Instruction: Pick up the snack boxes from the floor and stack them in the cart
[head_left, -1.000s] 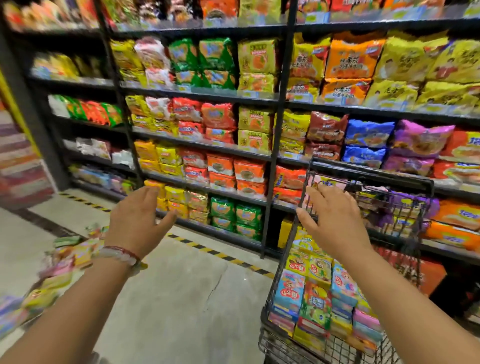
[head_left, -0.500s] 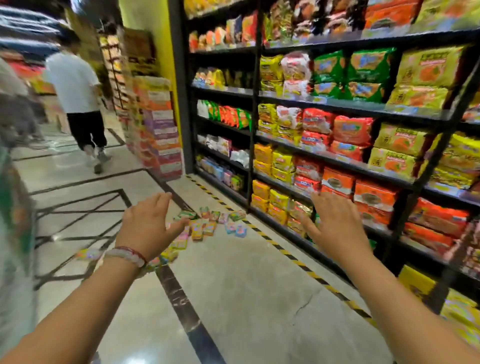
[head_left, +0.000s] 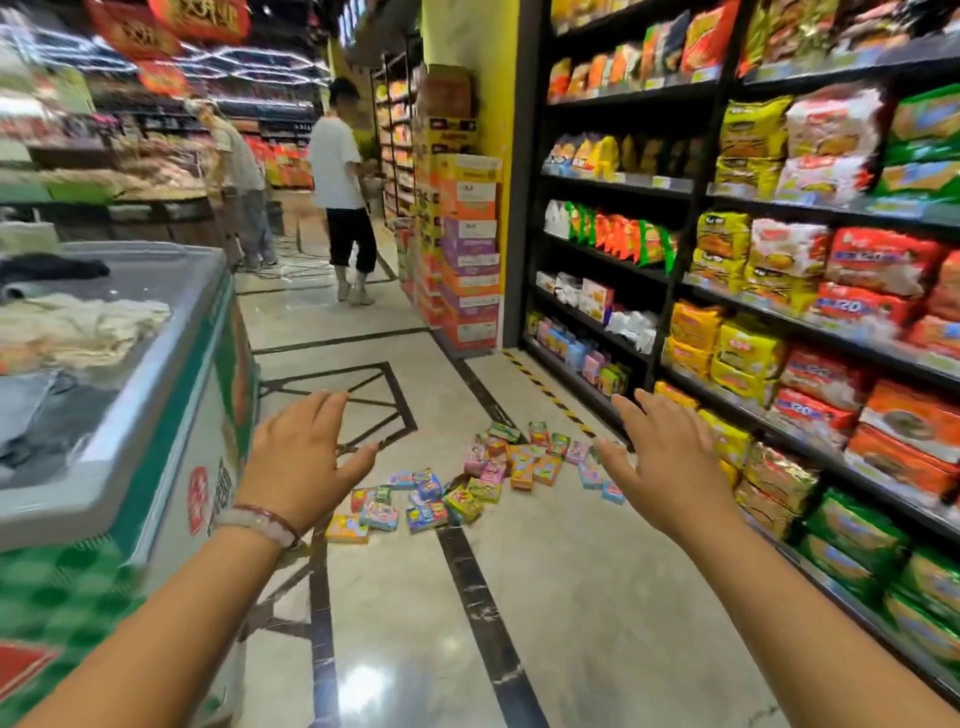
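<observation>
Snack boxes (head_left: 483, 475) scattered on floor beyond both empty hands.

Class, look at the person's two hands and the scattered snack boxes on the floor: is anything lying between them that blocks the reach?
Nothing visible does. The left hand and right hand hang open above bare floor, with the snack boxes lying ahead between the freezer and the shelves. The cart is out of view.

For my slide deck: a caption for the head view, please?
Both open hands, left and right, reach toward small colourful cardboard snack boxes scattered on the polished floor.
</observation>
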